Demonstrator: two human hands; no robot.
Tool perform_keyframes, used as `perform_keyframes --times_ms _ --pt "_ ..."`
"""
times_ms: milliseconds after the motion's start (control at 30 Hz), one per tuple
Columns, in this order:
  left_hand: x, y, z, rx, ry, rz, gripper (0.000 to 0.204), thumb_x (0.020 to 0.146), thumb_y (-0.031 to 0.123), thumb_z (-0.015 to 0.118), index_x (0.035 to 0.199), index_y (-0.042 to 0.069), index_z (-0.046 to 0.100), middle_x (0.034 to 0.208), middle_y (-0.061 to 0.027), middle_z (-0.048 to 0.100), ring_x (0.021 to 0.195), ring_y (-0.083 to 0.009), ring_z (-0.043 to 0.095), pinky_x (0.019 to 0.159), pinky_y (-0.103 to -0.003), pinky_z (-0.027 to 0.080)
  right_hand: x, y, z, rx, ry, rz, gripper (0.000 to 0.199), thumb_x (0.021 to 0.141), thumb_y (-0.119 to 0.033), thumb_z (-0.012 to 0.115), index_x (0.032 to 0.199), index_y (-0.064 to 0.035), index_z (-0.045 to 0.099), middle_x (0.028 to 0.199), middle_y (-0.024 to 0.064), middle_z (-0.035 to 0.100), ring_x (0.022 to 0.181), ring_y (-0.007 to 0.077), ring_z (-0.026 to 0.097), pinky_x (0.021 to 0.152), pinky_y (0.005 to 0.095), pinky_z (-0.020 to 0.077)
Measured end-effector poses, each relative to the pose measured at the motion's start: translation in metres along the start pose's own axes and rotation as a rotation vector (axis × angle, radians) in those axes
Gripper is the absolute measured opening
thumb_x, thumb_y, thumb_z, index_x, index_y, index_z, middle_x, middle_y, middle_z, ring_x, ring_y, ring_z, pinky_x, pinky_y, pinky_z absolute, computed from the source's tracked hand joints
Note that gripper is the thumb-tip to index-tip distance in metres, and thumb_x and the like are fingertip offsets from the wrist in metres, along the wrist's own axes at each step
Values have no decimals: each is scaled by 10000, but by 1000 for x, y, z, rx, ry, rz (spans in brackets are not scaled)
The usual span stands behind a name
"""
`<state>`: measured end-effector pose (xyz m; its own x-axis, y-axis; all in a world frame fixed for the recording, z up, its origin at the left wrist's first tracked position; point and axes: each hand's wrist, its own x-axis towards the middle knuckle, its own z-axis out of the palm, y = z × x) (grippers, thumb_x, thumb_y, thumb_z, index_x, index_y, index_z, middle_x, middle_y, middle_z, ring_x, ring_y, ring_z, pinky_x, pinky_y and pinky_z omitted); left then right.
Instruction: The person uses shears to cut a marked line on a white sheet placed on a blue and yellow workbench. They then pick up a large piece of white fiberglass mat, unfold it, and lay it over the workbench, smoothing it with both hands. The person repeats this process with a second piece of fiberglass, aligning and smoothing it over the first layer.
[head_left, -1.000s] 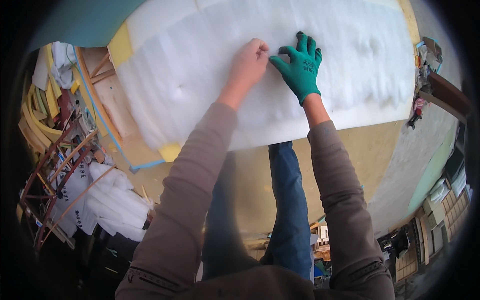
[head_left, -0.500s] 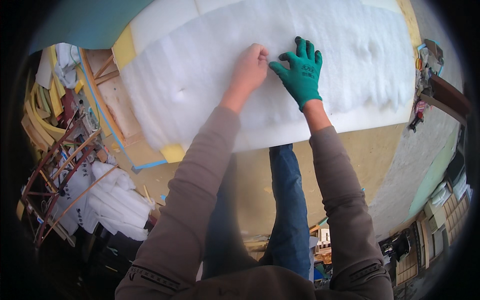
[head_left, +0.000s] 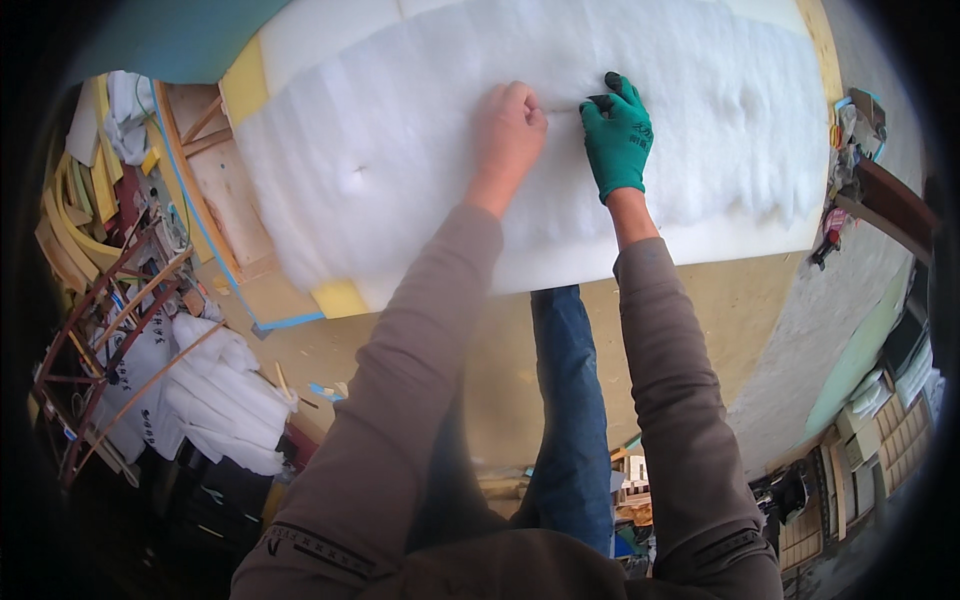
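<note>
A sheet of fluffy white batting covers most of a smooth white foam panel. Over the batting's middle, my bare left hand is closed, its fingers curled into a pinch. To its right is my right hand in a green glove with dark fingertips, thumb and fingers drawn together. A faint thin line seems to run across the short gap between my hands, too fine to name. What either hand pinches is hidden. Left of my hands, a small pucker dents the batting.
Yellow foam strips edge the panel, beside an open wooden frame. Foam offcuts, a dark red metal frame and white bundled sheeting crowd the left. Tools and scraps lie along the right.
My right hand has gone from spread fingers to a pinch and shifted slightly right. My left hand stays closed and has moved slightly right; the view has shifted a little.
</note>
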<state>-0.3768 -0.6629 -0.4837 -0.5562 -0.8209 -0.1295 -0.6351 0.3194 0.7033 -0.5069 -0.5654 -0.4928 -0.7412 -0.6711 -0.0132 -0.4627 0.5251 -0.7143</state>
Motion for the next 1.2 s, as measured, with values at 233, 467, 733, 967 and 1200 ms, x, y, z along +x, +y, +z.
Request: perform_keyframes --times_ms 233,467,733,967,1200 --pt "4 -6 -6 49 -192 -104 173 969 236 706 1090 112 719 1086 -129 724 1080 -350 676 912 -434 550 1 -11 -43 228 -159 55 304 939 -143 718 1232 -65 691 1471 120 631 1236 287 650 1018 397 513" --pt "2 -3 9 -19 40 81 114 820 150 739 856 51 698 885 -169 694 895 -433 639 772 -534 502 7 -17 -28 -177 50 -272 779 914 -444 786 1532 -70 496 1623 225 451 1476 411 420 1246 574 248" --pt "5 13 21 324 120 -28 95 777 162 729 818 78 713 872 -127 699 883 -372 662 727 -490 530 13 21 10 -351 -48 -269 760 932 -338 755 1598 -146 444 1659 170 420 1538 373 348 1274 608 177" --pt "-1 -9 19 223 226 78 49 811 63 661 777 75 627 859 -120 658 884 -376 623 811 -506 510 16 24 10 -322 -32 -297 681 930 -241 753 1550 -136 493 1636 136 447 1529 339 356 1274 592 193" --pt "4 -17 16 407 -43 35 77 824 50 673 889 56 632 984 -135 659 1006 -379 607 888 -501 494 16 29 10 -299 -47 -292 640 969 -263 718 1557 -139 496 1634 140 450 1540 346 352 1289 591 169"
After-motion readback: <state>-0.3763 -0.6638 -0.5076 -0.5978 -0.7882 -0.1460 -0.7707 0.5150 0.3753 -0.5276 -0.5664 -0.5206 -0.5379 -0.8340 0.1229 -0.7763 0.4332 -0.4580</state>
